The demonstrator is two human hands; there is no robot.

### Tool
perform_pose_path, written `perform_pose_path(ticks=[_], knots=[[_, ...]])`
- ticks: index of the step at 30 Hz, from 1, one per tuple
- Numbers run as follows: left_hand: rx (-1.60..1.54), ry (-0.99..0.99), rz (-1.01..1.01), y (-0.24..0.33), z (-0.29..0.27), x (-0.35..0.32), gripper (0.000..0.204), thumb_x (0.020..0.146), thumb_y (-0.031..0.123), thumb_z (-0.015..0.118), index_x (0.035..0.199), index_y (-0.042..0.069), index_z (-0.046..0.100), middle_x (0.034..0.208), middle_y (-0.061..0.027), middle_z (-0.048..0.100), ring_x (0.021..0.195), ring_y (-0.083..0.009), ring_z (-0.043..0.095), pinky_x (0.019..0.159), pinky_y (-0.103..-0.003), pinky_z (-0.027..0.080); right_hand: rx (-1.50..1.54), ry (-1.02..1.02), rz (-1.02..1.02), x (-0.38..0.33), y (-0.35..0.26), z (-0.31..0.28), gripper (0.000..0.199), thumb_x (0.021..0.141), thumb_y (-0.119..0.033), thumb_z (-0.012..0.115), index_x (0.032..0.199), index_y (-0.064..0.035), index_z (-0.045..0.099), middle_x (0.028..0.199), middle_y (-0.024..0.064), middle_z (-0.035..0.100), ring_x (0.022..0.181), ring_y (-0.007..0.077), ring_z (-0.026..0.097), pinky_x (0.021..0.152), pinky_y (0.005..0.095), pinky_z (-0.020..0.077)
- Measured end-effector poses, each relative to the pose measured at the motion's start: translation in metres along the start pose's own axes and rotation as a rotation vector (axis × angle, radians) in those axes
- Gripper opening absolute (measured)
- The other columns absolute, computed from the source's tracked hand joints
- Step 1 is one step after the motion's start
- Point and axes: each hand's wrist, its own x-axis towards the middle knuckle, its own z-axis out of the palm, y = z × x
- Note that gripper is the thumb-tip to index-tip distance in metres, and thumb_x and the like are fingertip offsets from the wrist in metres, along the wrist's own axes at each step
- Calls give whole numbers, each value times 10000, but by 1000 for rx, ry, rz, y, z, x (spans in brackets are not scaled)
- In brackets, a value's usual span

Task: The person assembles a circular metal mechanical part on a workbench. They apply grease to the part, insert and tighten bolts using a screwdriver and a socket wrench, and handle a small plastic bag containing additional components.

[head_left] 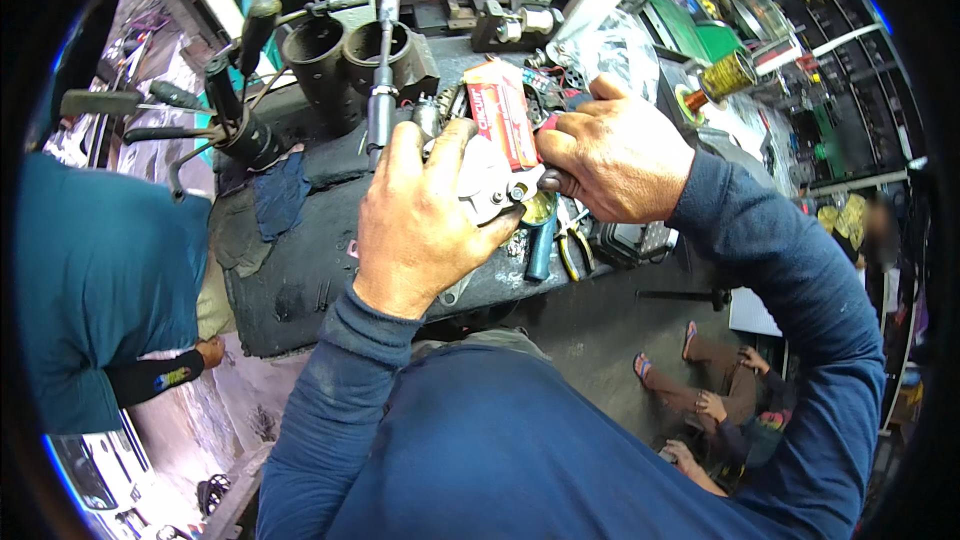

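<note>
My left hand (pixel 425 205) is closed around a silver cast-metal housing (pixel 484 180) with bolt holes and a protruding lug, held above the bench. Close against the lug's right side, my right hand (pixel 620 152) has its fingers curled in. A bit of something red shows at its fingertips, but what it grips is mostly hidden. Just beyond the housing lies a red and white box (pixel 503 110). Below the hands, pliers (pixel 574 245) with yellow and black handles and a blue-handled tool (pixel 541 250) lie at the bench edge.
The dark-topped bench (pixel 285 285) holds a long metal socket tool (pixel 381 100), upright metal cylinders (pixel 315 60) and a blue rag (pixel 281 198). A bench vise (pixel 513 25) stands farther back. One person (pixel 110 290) stands at left; others sit at lower right.
</note>
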Motion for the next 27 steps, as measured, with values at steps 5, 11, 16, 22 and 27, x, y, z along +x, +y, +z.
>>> perform_pose_path(ticks=[5, 11, 16, 22, 27], knots=[[11, 25, 47, -3, 8, -1, 815, 630, 340, 954, 1316, 34, 637, 1078, -185, 549, 946, -378, 641, 803, -467, 557, 8, -124, 30, -2, 5, -1, 322, 867, -315, 752, 1061, -91, 627, 899, 80, 666, 859, 293, 671, 880, 454, 420], [16, 47, 22, -1, 6, 1, 830, 608, 344, 953, 1306, 41, 620, 1081, -184, 538, 958, -396, 625, 818, -477, 553, 92, -105, 355, -9, -37, 1, 265, 935, -339, 676, 870, -85, 642, 603, 126, 628, 611, 343, 670, 803, 485, 479], [21, 69, 84, -7, 8, 0, 815, 622, 363, 947, 1297, 42, 622, 1080, -182, 542, 954, -388, 631, 812, -476, 556, -3, -56, 248, -14, -32, 3, 281, 939, -356, 676, 885, -81, 663, 627, 122, 654, 625, 335, 690, 742, 457, 510], [47, 103, 68, -5, 10, -6, 807, 649, 416, 931, 1287, 20, 635, 1064, -188, 555, 939, -391, 641, 822, -474, 561, 222, -66, 657, -16, -74, 4, 350, 996, -354, 622, 862, -39, 698, 655, 193, 673, 627, 371, 703, 674, 477, 550], [58, 62, 117, 7, 7, -3, 790, 662, 390, 927, 1306, 36, 637, 1086, -188, 577, 970, -386, 658, 835, -463, 571, 51, 99, 443, -32, -58, -15, 368, 1026, -378, 610, 847, -61, 664, 647, 164, 672, 631, 372, 691, 720, 486, 528]])
